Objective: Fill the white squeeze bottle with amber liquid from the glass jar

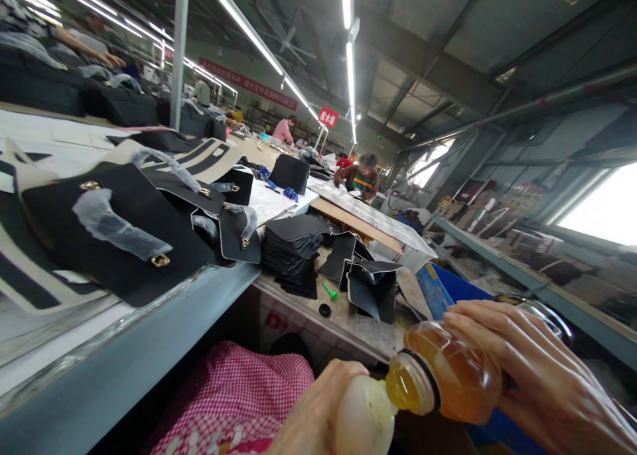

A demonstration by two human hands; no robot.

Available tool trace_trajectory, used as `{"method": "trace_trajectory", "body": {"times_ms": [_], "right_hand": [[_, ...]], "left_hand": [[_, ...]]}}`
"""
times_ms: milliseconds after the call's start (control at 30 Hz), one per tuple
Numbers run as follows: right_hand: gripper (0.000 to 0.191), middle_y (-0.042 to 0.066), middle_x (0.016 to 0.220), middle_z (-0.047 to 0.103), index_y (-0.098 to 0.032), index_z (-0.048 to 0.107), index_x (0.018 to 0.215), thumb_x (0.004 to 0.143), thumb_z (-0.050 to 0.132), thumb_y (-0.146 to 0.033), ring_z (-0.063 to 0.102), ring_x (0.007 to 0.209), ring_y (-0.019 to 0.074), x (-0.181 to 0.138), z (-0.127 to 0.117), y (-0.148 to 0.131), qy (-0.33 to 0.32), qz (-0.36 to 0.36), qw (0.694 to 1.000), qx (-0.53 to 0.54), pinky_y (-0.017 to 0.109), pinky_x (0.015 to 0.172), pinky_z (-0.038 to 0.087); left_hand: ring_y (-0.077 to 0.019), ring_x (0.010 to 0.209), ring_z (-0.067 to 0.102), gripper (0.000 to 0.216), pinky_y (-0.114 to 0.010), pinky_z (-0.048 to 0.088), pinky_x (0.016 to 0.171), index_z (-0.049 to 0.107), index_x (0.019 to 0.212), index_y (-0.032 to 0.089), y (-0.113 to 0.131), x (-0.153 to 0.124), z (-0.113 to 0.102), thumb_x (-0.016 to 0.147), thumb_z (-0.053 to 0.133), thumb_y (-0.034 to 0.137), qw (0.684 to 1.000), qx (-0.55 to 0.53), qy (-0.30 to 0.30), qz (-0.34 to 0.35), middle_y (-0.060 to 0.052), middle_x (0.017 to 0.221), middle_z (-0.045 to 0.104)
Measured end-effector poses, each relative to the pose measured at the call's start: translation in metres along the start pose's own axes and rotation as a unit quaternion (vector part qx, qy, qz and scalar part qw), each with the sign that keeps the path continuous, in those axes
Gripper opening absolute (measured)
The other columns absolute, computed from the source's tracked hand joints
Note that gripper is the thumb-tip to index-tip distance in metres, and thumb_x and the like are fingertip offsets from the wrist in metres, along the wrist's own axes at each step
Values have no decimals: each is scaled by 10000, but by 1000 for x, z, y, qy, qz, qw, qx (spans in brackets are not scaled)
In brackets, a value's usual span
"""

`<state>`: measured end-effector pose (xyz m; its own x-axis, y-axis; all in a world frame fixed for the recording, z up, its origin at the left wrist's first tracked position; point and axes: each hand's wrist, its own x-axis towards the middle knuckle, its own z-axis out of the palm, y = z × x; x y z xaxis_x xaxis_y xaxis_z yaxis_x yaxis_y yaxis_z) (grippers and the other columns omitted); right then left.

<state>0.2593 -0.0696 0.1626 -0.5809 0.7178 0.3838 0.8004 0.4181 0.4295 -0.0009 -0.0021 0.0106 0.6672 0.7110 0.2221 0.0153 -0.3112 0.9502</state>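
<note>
Factory hall with strip lights running far back, long workbench (pixel 149 349) stretching along the left. Black leather flaps (pixel 114 229) with gold clasps are lying flat on it, hardware wrapped in film, probably against scratches. Toward the middle, a stack of cut black pieces (pixel 293 249) is sitting piled on a lower table. Near bottom, the left hand (pixel 313 415) is gripping a small pale squeeze bottle (pixel 363 418) upright, mouth up. The right hand (pixel 537 375) is wrapping around a bottle of amber liquid (pixel 448 375), tipping it neck-down onto the pale bottle's mouth, seemingly pouring across.
</note>
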Motion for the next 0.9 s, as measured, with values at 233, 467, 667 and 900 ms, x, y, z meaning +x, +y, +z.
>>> {"method": "trace_trajectory", "body": {"times_ms": [233, 467, 667, 900], "right_hand": [[358, 39, 1322, 559, -245, 529, 1352, 997, 488, -262, 512, 1211, 223, 5, -1, -3, 11, 0, 1000, -3, 384, 986, 395], [367, 49, 1338, 536, -237, 518, 1363, 1004, 481, -298, 499, 1225, 238, 5, -3, -2, 12, 1, 1000, -8, 388, 999, 380], [355, 51, 1314, 558, -233, 514, 1356, 1008, 475, -288, 518, 1201, 230, 2, -2, 1, 24, 3, 1000, -11, 381, 995, 391], [343, 50, 1311, 567, -236, 527, 1345, 1022, 486, -347, 521, 1199, 232, 3, -5, 3, 28, 8, 1000, -4, 383, 985, 393]], "left_hand": [[-198, 781, 549, 410, -386, 446, 797, 631, 1012, 220, 3, 0, -1, 624, 721, 319, 999, -36, -1, -7, -3, 897, 599], [-210, 835, 565, 409, -371, 425, 794, 616, 1023, 227, 3, 0, 0, 637, 713, 317, 999, -51, -2, -7, -11, 937, 615], [-203, 842, 586, 442, -351, 418, 767, 629, 1018, 228, -10, 3, 5, 609, 781, 296, 999, -54, -3, -7, 2, 955, 636], [-218, 870, 605, 449, -352, 431, 769, 630, 1025, 216, -11, 5, 11, 622, 811, 295, 999, -52, 6, -12, -17, 971, 657]]}}
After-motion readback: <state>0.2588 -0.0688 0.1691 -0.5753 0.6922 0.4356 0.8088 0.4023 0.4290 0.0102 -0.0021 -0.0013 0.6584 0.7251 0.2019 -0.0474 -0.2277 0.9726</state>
